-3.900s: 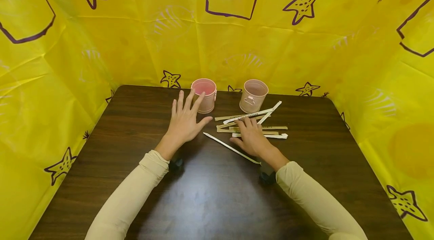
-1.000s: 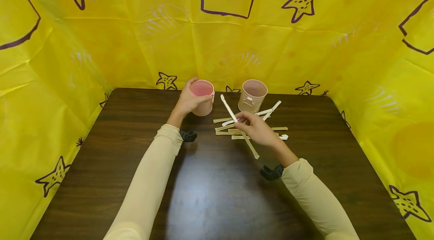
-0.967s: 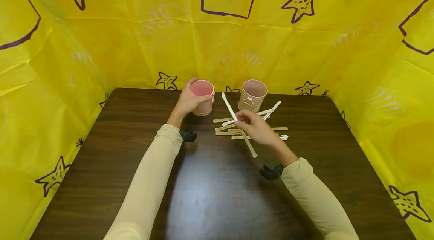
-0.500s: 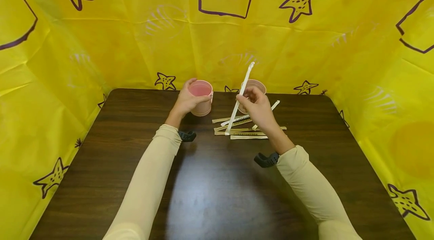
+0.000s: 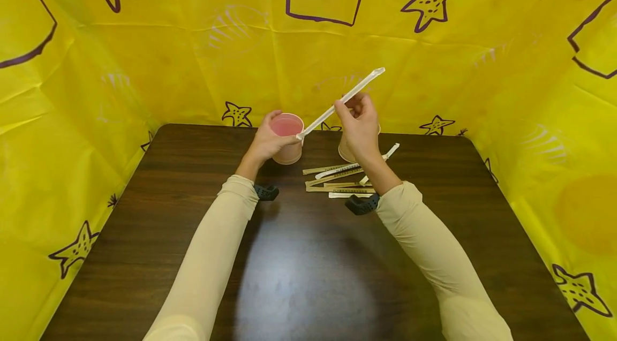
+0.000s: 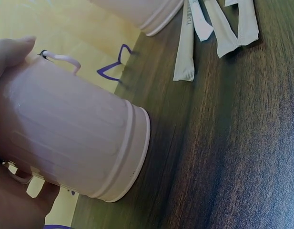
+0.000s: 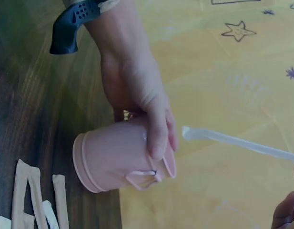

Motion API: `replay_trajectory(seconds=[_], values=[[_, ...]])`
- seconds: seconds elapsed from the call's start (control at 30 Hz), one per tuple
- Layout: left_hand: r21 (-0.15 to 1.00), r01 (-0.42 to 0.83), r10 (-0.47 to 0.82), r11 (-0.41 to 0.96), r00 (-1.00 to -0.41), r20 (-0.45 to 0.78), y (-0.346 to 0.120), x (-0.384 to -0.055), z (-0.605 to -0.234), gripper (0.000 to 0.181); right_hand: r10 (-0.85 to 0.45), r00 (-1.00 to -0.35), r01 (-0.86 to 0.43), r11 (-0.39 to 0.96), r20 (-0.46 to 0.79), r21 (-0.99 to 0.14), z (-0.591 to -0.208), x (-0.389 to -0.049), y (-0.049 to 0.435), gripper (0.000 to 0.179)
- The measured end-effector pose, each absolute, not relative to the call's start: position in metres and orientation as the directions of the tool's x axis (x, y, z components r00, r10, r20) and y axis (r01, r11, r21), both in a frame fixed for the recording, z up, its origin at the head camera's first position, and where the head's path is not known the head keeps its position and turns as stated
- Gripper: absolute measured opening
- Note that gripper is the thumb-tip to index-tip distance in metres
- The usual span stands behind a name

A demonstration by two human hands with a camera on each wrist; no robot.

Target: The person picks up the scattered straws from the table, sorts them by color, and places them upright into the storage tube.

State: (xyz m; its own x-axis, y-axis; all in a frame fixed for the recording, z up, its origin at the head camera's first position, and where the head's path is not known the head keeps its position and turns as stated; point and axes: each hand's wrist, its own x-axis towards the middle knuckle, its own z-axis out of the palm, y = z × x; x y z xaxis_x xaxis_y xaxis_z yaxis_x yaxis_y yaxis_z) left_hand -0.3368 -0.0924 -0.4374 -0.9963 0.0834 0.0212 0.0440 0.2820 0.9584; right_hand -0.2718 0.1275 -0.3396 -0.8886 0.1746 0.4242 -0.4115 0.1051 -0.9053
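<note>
My left hand grips a small pink bucket near its rim, thumb on the front and fingers round the far side. The left wrist view shows this bucket's ribbed wall and a side handle. Between thumb and fingers, my right hand pinches a white paper-wrapped straw in the air. The straw slants, its lower end by the bucket's rim and its upper end pointing to the back right. In the right wrist view that straw end stands apart from the rim.
A second, paler bucket stands behind my right hand, mostly hidden. Several wrapped straws, white and tan, lie crossed on the dark wooden table. A yellow patterned sheet hangs round the back and sides.
My left hand went from hovering open to gripping the pink bucket. My right hand took a straw from the pile, raised it, and swung its lower end left towards that bucket's rim.
</note>
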Motion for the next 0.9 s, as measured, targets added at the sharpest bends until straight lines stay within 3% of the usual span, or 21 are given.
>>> replay_trajectory(seconds=[0.43, 0.9], values=[[0.961, 0.048, 0.105, 0.272, -0.994, 0.02, -0.094, -0.339, -0.438, 0.104, 0.14, -0.905, -0.373, 0.191, 0.401, -0.908, -0.362, -0.306, 0.1, 0.024], [0.962, 0.05, 0.107, 0.268, -0.994, 0.022, -0.094, -0.337, -0.437, 0.103, 0.102, -0.931, -0.299, 0.336, 0.35, -0.893, -0.391, -0.315, 0.082, 0.024]])
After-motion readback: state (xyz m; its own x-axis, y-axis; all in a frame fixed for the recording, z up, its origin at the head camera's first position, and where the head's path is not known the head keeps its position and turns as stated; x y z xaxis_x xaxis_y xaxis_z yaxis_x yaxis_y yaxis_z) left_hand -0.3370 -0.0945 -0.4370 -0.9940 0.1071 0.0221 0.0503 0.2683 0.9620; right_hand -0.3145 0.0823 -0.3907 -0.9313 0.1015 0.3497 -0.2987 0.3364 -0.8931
